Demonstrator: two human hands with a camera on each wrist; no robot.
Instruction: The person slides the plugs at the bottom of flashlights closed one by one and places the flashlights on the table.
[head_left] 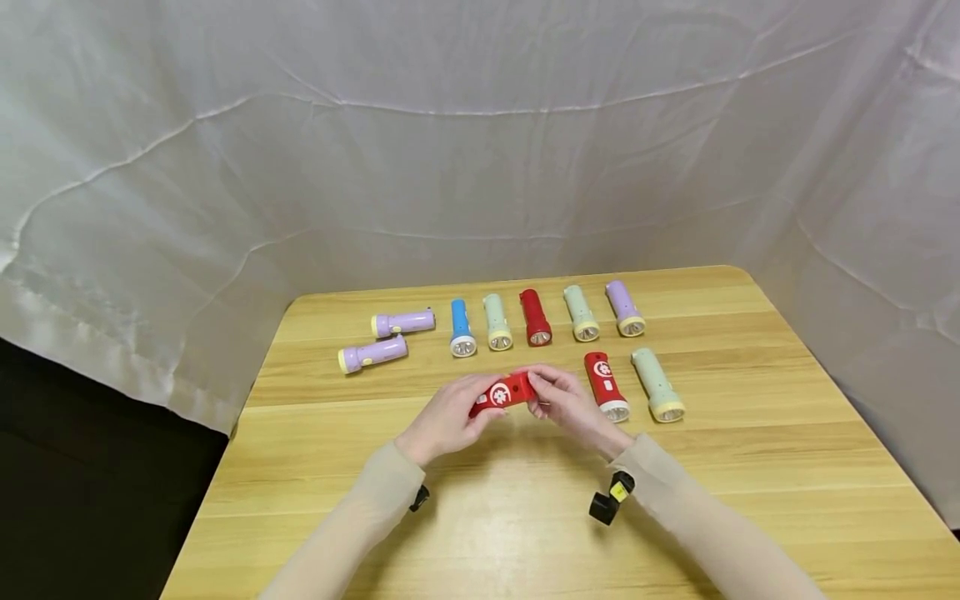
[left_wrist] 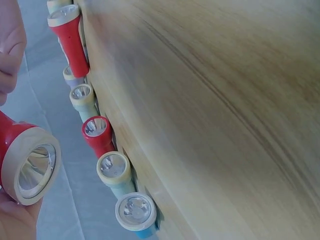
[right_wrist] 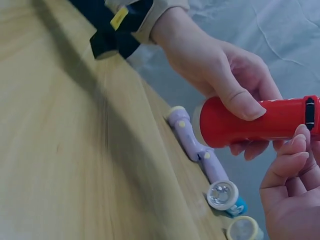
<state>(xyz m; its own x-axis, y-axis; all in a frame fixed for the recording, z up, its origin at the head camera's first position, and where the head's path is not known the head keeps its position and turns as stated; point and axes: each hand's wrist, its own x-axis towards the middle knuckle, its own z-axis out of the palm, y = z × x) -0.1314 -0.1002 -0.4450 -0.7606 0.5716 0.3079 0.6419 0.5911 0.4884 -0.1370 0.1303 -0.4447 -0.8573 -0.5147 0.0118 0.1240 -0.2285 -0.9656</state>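
Note:
Both hands meet over the table at a red flashlight point(head_left: 516, 389) with a white emblem, lying sideways between them. My left hand point(head_left: 447, 418) grips its head end, the thumb along the near side. In the left wrist view, the flashlight's white-rimmed lens point(left_wrist: 36, 171) faces the camera. My right hand point(head_left: 567, 407) pinches the tail end. The right wrist view shows bent right fingertips point(right_wrist: 300, 145) right at a black slot point(right_wrist: 310, 112) near that end. Another red flashlight point(head_left: 604, 385) with a white rim lies just beyond the right hand.
Along the back of the wooden table point(head_left: 510, 533) lie a blue flashlight point(head_left: 460, 321), pale green ones point(head_left: 496, 317), a dark red one point(head_left: 534, 315) and a purple one point(head_left: 621, 302). Two purple flashlights point(head_left: 375, 354) lie left; a green one point(head_left: 655, 379) lies right. Grey cloth point(head_left: 480, 183) hangs behind.

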